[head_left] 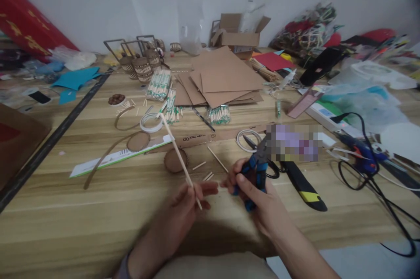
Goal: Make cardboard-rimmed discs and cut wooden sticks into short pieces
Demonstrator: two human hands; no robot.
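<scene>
My left hand [187, 204] pinches thin pale wooden sticks [177, 150] near their lower end; they slant up and to the left. In my right hand [257, 193] is a pair of pliers [259, 161] with blue and black handles, its jaws pointing up and away from me. Between and beyond my hands lie short cut stick pieces [199, 165] and one longer stick [217, 158]. Just left of the held sticks sits a round brown cardboard base [176, 160] with a notched rim. A second cardboard disc [138, 141] rests farther left.
Cardboard sheets [226, 73] are stacked at the back, near bundles of wrapped sticks [159, 83]. Small woven-looking lidded pots [143, 69] stand back left. A ruler [121, 156] lies left. At right are a black-and-yellow utility knife [305, 187], a blue glue gun [365, 163] and its looping black cord [380, 191].
</scene>
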